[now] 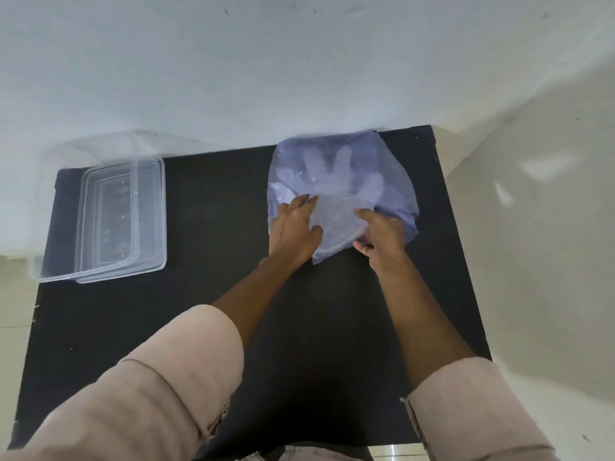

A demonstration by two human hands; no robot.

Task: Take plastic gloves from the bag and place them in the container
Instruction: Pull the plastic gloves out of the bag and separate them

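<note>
The person is working at the near edge of a translucent bluish plastic bag (372, 168) lying on the black tabletop (216, 211), the left hand (294, 229) and right hand (382, 234) both pinching its film. Thin clear plastic gloves (332, 168) are showing inside, none removed. The clear rectangular plastic container (113, 217) is sitting well apart, apparently holding nothing.

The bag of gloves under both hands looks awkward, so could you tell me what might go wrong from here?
1. The thin gloves lie bunched in the bag, so several may come out together.
2. Both hands, left and right, work at the bag's near edge; the light bag could slide on the black table.
3. The container sits far left, so a limp glove could drop on the way.
</note>
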